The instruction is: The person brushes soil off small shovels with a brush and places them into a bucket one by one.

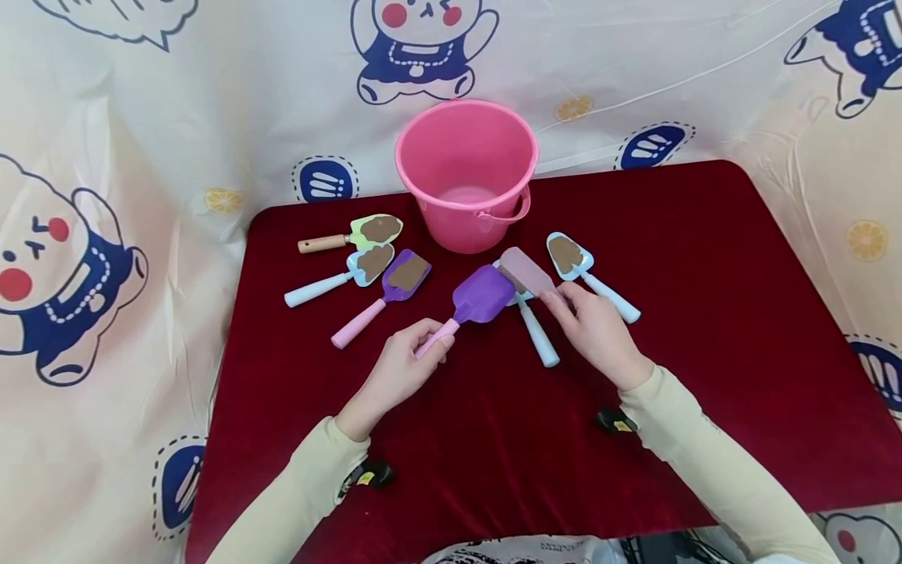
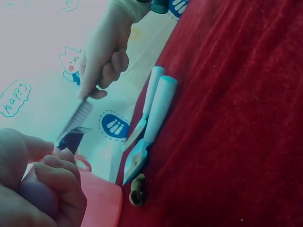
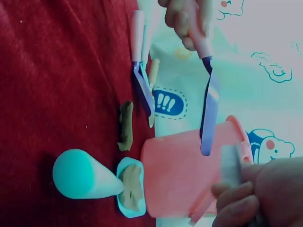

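Currently, at the near side of the red surface, the left hand grips the pink handle of a raised purple shovel, while the right hand pinches a pale pink brush by one end. The brush sits just beside the blade's tip; whether they touch I cannot tell. The step in hand looks like cleaning this blade, and the next move probably calls for steadying the handle and drawing the bristles along it. Below the brush lies a middle blue shovel bearing brown; a brown lump rests between it and the left group: a second purple shovel, a left blue shovel and a green trowel. A right blue shovel lies opposite. These others, brown-patched, seem yet to be done. Farthest stands the pink bucket, before a printed cloth.
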Demonstrator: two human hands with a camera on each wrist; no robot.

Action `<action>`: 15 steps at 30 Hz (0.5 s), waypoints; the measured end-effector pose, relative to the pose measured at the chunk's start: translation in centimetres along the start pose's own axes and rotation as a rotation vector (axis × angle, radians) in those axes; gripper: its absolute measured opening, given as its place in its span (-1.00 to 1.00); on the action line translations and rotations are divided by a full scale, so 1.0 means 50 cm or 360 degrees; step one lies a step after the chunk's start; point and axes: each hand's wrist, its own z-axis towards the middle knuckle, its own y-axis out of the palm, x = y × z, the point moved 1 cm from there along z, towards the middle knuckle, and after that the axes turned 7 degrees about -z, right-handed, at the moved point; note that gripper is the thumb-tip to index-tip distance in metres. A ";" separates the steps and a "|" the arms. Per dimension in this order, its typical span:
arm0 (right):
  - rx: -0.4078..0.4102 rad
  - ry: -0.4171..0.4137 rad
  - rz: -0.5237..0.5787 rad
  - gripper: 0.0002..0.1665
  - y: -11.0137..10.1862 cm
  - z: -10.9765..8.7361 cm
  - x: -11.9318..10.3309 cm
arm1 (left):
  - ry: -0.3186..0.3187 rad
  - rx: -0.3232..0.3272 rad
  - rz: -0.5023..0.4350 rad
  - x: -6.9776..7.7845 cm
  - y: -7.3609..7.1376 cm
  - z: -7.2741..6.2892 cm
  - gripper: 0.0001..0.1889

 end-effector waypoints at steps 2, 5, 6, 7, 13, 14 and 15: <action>-0.0025 -0.0058 0.0068 -0.75 0.002 -0.002 -0.005 | -0.0040 -0.0015 -0.0099 0.001 0.000 0.001 -0.77; -0.0129 -0.0182 0.0152 -0.75 0.010 -0.006 -0.013 | -0.0100 -0.0045 -0.0210 0.002 0.001 0.002 -0.68; -0.0171 -0.0207 0.0165 -0.72 0.013 -0.007 -0.016 | -0.0118 -0.0057 -0.0230 0.001 0.002 0.001 -0.66; -0.0208 -0.0226 0.0174 -0.71 0.015 -0.007 -0.018 | -0.0128 -0.0064 -0.0228 0.001 0.002 0.001 -0.64; -0.0214 -0.0142 0.0149 -0.68 0.017 -0.006 -0.008 | -0.0150 -0.0073 -0.0235 -0.001 0.003 -0.002 -0.61; -0.0202 -0.0108 0.0135 -0.67 0.016 -0.006 -0.004 | -0.0152 -0.0073 -0.0246 -0.002 0.002 -0.002 -0.61; -0.0191 -0.0076 0.0120 -0.66 0.014 -0.005 -0.001 | -0.0152 -0.0075 -0.0256 -0.002 0.002 -0.002 -0.62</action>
